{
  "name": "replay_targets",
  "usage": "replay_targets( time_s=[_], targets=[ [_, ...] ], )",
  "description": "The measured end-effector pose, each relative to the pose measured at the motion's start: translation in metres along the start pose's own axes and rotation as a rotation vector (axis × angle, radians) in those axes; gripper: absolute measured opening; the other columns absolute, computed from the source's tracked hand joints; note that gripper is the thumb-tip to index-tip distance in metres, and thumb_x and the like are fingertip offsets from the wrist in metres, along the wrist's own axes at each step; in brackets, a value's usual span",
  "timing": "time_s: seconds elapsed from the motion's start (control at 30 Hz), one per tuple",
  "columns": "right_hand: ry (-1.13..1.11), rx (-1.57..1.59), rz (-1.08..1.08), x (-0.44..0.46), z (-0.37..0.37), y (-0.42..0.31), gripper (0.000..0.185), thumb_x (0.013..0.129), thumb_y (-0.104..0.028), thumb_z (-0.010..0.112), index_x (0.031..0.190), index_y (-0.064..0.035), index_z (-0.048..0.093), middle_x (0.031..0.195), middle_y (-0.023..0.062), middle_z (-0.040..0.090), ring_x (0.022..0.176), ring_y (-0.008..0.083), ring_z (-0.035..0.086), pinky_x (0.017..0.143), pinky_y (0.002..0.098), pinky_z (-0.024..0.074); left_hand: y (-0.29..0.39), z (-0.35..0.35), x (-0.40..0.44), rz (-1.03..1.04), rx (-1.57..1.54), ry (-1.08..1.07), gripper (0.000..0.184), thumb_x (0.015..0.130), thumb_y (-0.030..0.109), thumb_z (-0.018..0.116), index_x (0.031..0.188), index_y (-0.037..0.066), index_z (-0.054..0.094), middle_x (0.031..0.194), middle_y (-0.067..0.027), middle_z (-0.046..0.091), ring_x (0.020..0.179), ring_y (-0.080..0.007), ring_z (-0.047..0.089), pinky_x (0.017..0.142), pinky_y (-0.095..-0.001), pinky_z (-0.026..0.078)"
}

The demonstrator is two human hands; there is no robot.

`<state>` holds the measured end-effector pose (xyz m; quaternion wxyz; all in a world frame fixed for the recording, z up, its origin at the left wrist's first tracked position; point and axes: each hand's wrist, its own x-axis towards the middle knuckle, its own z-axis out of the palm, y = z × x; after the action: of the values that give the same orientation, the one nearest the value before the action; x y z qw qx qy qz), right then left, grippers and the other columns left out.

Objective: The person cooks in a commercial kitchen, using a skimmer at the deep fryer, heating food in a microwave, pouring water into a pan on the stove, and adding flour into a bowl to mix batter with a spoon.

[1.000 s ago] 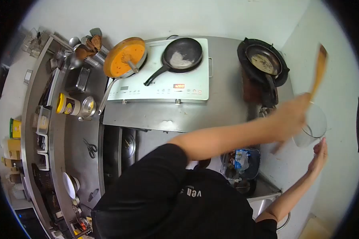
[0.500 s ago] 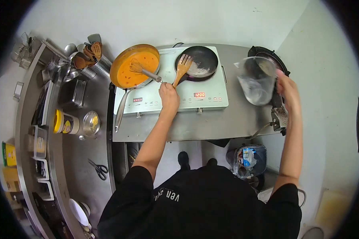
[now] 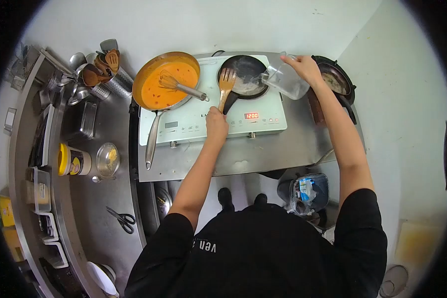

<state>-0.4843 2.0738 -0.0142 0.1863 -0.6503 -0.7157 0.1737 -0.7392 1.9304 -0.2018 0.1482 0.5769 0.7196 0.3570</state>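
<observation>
My left hand [image 3: 216, 124] is closed around the handle of a slotted wooden spatula [image 3: 227, 82], its head upward over the near left edge of a black frying pan [image 3: 246, 67]. The pan's dark handle also runs down to this hand; whether it is gripped too I cannot tell. My right hand [image 3: 304, 68] grips a clear plastic jug [image 3: 288, 82], tilted left with its mouth at the pan's right rim. Whitish, wet-looking contents lie in the pan. Left of it, a whisk [image 3: 184, 89] rests in a steel pan [image 3: 140, 84] of orange sauce [image 3: 159, 97].
Both pans stand on a pale green induction hob [image 3: 193, 130] reading 1200. Another dark pan [image 3: 351, 92] sits at right. On the left counter are a utensil holder [image 3: 120, 84], a yellow-lidded tub [image 3: 75, 160], a bowl [image 3: 108, 158] and scissors [image 3: 124, 220]. Below is a bin [image 3: 319, 191].
My right hand has brought the jug left from the counter's right side to the black pan and tipped it. The spatula stays in my left hand, and the whisk handle now lies apart from that hand.
</observation>
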Motion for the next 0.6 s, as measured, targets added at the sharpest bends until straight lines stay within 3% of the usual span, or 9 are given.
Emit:
replay_targets(
  time_s=[0.23, 0.6],
  targets=[
    [0.049, 0.013, -0.019, 0.021, 0.008, -0.010, 0.075, 0.067, -0.066, 0.057, 0.083, 0.0068, 0.067, 0.079, 0.0247, 0.064, 0.079, 0.0335, 0.064, 0.075, 0.0389, 0.0479, -0.004, -0.004, -0.014, -0.011, -0.059, 0.069, 0.031, 0.072, 0.000, 0.065, 0.091, -0.006, 0.041, 0.089, -0.0254, 0.053, 0.083, -0.0408, 0.053, 0.073, -0.0456, 0.043],
    [0.099, -0.025, -0.071, 0.030, 0.010, -0.013, 0.074, 0.067, -0.068, 0.056, 0.066, 0.0060, 0.064, 0.068, 0.0226, 0.062, 0.067, 0.0326, 0.063, 0.067, 0.0394, 0.0484, -0.006, -0.013, -0.034, 0.008, -0.113, 0.125, 0.032, 0.070, -0.002, 0.066, 0.091, -0.005, 0.042, 0.095, -0.0236, 0.046, 0.090, -0.0396, 0.048, 0.078, -0.0444, 0.040]
  ],
)
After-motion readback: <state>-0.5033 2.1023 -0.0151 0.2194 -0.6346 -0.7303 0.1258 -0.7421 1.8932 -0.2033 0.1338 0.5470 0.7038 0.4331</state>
